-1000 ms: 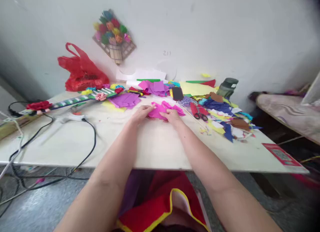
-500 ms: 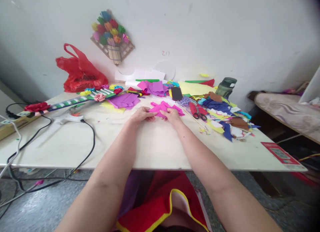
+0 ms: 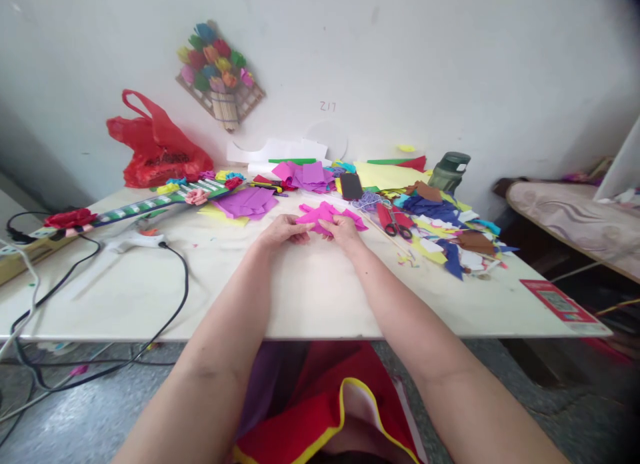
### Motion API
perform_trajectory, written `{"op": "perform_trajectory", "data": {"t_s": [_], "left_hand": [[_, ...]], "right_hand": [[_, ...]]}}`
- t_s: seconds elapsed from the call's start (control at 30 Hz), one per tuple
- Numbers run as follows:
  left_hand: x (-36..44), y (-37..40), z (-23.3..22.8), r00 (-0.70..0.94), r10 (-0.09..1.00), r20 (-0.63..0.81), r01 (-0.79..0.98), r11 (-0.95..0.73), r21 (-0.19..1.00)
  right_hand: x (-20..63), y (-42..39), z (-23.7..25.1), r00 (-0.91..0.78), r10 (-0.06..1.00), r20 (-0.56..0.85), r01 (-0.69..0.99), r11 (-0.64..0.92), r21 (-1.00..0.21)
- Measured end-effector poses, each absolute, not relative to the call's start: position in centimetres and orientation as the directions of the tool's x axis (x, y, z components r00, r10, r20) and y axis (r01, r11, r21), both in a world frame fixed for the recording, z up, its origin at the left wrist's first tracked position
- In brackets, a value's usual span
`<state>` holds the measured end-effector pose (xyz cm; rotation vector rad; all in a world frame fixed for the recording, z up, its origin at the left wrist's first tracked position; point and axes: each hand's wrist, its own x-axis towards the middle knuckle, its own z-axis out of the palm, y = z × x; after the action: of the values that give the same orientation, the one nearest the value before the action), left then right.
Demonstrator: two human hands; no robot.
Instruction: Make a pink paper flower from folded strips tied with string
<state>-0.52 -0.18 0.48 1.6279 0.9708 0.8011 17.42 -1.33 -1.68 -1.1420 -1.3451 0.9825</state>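
Head view: two bare forearms reach over the near edge of a pale table (image 3: 310, 297), where the left hand (image 3: 283, 229) and right hand (image 3: 344, 230) sit close together, each pinching an edge of a bright pink paper piece (image 3: 320, 215) between fingertips. Just right of the right hand lie red-handled scissors (image 3: 395, 222) and mixed paper scraps (image 3: 450, 234). Beyond the hands sit purple sheets (image 3: 249, 201), and far left, a red plastic bag (image 3: 156, 147).

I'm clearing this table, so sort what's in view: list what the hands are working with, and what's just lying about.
In hand:
- pink paper piece, pinched by the left hand and right hand

Lying about:
- red scissors
- black phone
- purple paper sheets
- red plastic bag
- green bottle
- glue gun
- coloured scraps
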Motion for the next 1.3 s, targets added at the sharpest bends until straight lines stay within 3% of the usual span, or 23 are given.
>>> {"op": "perform_trajectory", "data": {"t_s": [0.63,0.97,1.3], "left_hand": [[-0.4,-0.1,0.3,0.506,0.862,0.034,0.243,-0.18,0.953],[0.4,-0.1,0.0,0.412,0.904,0.113,0.138,-0.185,0.973],[0.6,-0.3,0.2,0.424,0.899,0.11,0.209,-0.215,0.954]], "right_hand": [[17.1,-1.8,-1.6,-0.002,0.986,0.165,0.061,0.165,-0.984],[16.8,-2.0,-1.4,0.005,0.976,0.217,0.073,0.216,-0.974],[16.7,-1.9,-1.4,0.035,0.976,0.216,0.07,0.213,-0.974]]}}
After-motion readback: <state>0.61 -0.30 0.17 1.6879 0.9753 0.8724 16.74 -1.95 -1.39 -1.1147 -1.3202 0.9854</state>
